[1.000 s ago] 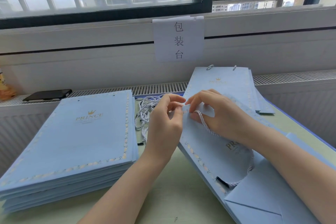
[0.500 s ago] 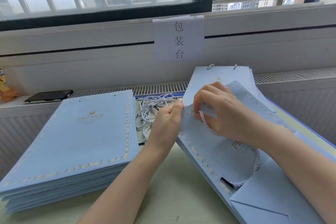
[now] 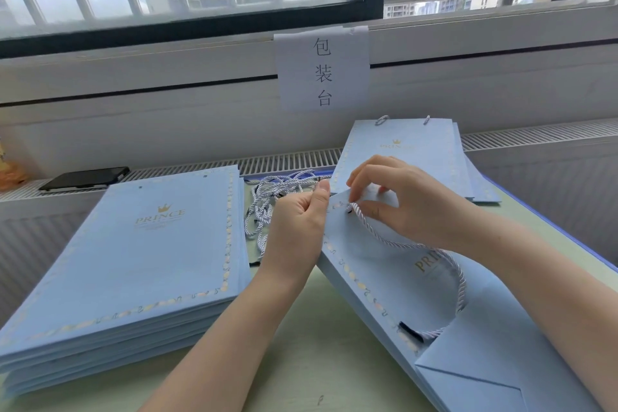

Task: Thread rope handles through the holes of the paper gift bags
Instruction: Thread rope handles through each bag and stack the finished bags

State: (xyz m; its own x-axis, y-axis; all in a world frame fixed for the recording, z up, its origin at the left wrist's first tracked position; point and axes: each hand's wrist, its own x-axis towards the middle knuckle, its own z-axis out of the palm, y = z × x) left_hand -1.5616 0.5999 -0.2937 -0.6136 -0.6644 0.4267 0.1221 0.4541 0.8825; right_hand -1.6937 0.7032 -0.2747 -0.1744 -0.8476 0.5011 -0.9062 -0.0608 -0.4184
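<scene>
- Pale green tabletop (image 3: 301, 354) set against a barred window; white paper sign (image 3: 322, 68) with three printed characters taped below the sill at 12 o'clock.
- Tall stack of flat blue gift bags (image 3: 133, 261) lying at 9 o'clock, gold "PRINCE" print and crown facing up, two punched holes visible near the far edge.
- Loose pile of white-and-blue rope handles (image 3: 267, 201) lying between that stack and the hands, at about 11 o'clock of centre.
- Smaller stack of finished bags (image 3: 408, 150) at 1 o'clock, rope loops showing at the far edge.
- Black phone (image 3: 85, 177) resting on the radiator grille at 10 o'clock.
- Working bag (image 3: 384, 271) tilted, near end at 5 o'clock, top edge raised toward centre.
- Left hand (image 3: 297, 227) gripping the top-left edge of the working bag, fingers curled, thumb extended upward along the edge.
- Right hand (image 3: 411, 204) over the bag's top edge, fingers curled; thumb and forefinger pinching the rope (image 3: 401, 244) close to the hole.
- Rope end entering the hole just beside the right thumb; remainder curving across the bag face toward 5 o'clock, black-tipped free end (image 3: 409, 331) lying near the folded bag base.
</scene>
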